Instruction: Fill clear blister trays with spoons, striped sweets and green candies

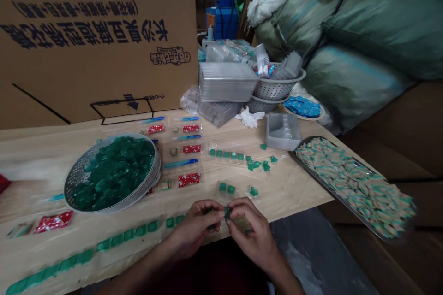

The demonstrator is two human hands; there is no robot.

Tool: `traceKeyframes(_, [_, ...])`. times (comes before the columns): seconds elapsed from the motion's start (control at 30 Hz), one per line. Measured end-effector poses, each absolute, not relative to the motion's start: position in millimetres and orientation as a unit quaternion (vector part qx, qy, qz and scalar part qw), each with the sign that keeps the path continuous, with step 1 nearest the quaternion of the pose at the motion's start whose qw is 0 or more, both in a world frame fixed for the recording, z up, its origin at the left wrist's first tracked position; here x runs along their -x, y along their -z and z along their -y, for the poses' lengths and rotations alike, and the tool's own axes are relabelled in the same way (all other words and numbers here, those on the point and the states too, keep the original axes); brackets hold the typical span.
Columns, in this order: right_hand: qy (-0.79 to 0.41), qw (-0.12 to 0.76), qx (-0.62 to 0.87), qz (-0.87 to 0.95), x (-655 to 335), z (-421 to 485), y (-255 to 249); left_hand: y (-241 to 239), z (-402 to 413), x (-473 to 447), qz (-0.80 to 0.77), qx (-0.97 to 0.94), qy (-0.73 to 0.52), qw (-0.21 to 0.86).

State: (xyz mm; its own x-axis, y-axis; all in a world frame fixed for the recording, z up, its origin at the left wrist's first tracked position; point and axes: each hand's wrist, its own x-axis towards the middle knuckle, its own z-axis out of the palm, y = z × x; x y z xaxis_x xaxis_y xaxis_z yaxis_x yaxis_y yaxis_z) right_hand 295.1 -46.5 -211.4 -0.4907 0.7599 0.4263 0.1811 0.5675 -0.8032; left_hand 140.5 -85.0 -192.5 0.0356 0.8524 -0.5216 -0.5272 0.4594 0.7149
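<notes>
At the near edge of the worktop [297, 189], a small green piece [227, 213] is pinched between the left hand [195, 228] and the right hand [251, 233], both curled nearly closed on it. A row of green pieces [117, 238] runs leftward along that edge; farther back sit a round metal strainer [78, 173] heaped with green bits and, rightward, a metal tray [332, 193] of striped strips.
</notes>
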Motion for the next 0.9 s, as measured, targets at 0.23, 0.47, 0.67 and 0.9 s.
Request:
traceKeyframes(0.23, [-0.377, 0.414, 0.302, 0.771, -301.9, 58.4, 215.5, 197.4, 86.1, -146.7, -0.495, -0.184, -0.452, 0.719])
traceKeyframes(0.47, [-0.228, 0.314, 0.335, 0.859, -330.0, 3.9, 227.4, 203.3, 66.9, -147.6, -0.530, -0.151, -0.464, 0.694])
traceKeyframes(0.67, [-0.204, 0.227, 0.302, 0.903, -326.3, -22.6, 236.0, 206.7, 56.3, -143.7, -0.544, -0.098, -0.446, 0.704])
traceKeyframes(0.9, [-0.201, 0.294, 0.340, 0.870, -331.7, -12.9, 243.2, 204.8, 58.2, -143.3, -0.553, -0.093, -0.452, 0.694])
